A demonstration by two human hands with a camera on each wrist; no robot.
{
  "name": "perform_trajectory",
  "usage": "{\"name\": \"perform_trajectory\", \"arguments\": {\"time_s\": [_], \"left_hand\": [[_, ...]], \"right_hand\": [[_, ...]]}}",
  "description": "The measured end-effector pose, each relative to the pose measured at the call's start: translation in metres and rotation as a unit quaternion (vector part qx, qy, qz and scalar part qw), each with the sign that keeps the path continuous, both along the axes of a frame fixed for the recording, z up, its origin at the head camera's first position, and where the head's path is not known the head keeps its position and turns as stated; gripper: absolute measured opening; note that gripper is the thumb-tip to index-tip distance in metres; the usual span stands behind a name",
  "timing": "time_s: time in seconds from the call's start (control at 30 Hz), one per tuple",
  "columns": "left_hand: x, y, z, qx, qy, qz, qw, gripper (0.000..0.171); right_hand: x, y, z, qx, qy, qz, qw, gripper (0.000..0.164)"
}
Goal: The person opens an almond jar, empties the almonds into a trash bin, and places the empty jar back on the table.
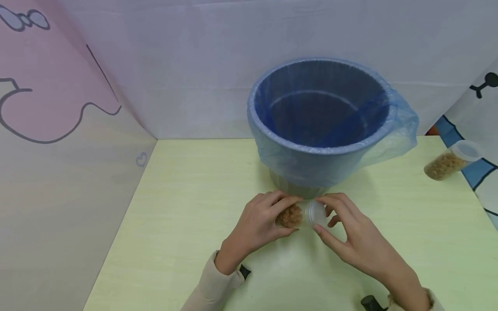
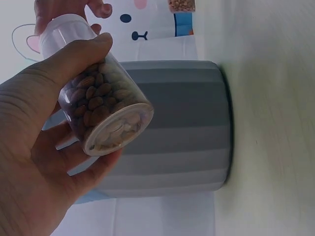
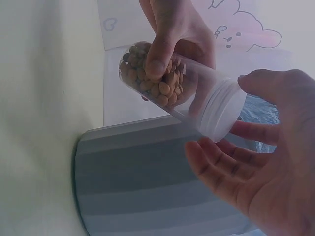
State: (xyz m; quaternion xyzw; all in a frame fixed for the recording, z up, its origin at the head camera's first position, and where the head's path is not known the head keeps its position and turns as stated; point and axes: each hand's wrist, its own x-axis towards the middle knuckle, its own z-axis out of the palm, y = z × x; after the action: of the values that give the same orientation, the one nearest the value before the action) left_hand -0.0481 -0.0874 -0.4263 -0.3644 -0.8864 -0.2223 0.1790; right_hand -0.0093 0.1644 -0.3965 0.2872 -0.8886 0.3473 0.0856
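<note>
A clear plastic jar [image 2: 106,93] partly filled with brown nut-like pieces is tilted in the air in front of the bin. My left hand [image 1: 261,221] grips its body, thumb on one side and fingers round the other. At the other end sits a white screw lid [image 3: 224,112], which appears on the jar. My right hand [image 1: 359,239] pinches this lid at its edge between thumb and fingers. The right wrist view shows the nuts gathered toward the jar's bottom, with clear wall near the lid.
Just beyond my hands stands a grey bin [image 3: 147,172], lined with a blue plastic bag [image 1: 330,166] folded over its rim. A second jar [image 1: 445,165] of brown pieces lies near the table's right edge. Printed cloth walls [image 1: 194,65] border the pale table [image 1: 186,194].
</note>
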Motion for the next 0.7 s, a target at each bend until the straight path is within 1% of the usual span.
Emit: {"name": "perform_trajectory", "arguments": {"time_s": [0.2,0.4,0.53,0.7], "left_hand": [[0.0008,0.0002,-0.0011,0.0,-0.002,0.0,1.0,0.065],[0.0017,0.0009,-0.002,-0.002,-0.003,0.0,1.0,0.065],[0.0015,0.0015,-0.0019,-0.003,-0.006,-0.002,1.0,0.065],[0.0013,0.0014,-0.0023,-0.004,-0.016,-0.004,0.9999,0.065]], "right_hand": [[0.0003,0.0022,-0.001,0.002,0.009,0.02,1.0,0.069],[-0.0005,0.0031,-0.0023,-0.006,0.028,0.048,0.998,0.063],[-0.0001,0.0033,-0.0021,-0.002,0.033,0.051,0.998,0.053],[0.0016,0.0032,-0.0027,0.017,0.047,0.048,0.998,0.059]]}}
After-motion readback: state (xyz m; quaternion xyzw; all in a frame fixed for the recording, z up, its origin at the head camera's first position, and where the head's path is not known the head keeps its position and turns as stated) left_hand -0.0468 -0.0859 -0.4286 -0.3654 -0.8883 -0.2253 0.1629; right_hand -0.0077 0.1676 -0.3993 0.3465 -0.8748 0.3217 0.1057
